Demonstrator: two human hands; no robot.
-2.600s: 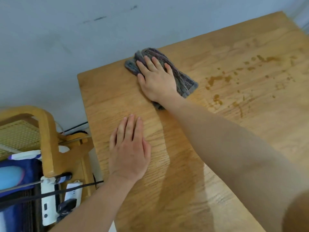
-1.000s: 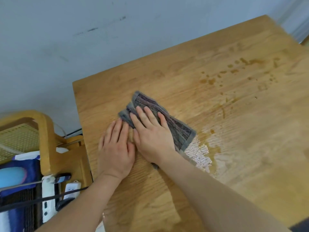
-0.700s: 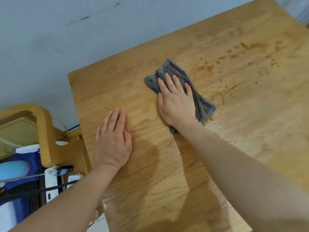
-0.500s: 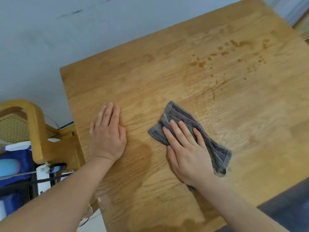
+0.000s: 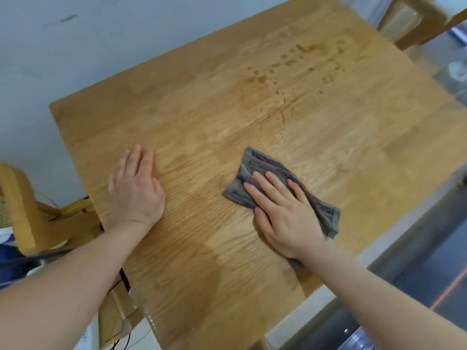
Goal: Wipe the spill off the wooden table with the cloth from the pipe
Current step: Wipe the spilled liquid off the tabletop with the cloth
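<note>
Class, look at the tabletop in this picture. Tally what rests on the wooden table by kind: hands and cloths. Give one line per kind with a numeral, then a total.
Hands: 2, the left hand flat on the bare wooden table, the right hand pressing on the cloth.
Cloths: 1, a grey cloth.
Total: 3

A home room, it seems: a wooden table (image 5: 207, 117) against a plain pale wall (image 5: 75, 46), with wooden chairs at the left (image 5: 17, 198) and far right (image 5: 417, 18).
</note>
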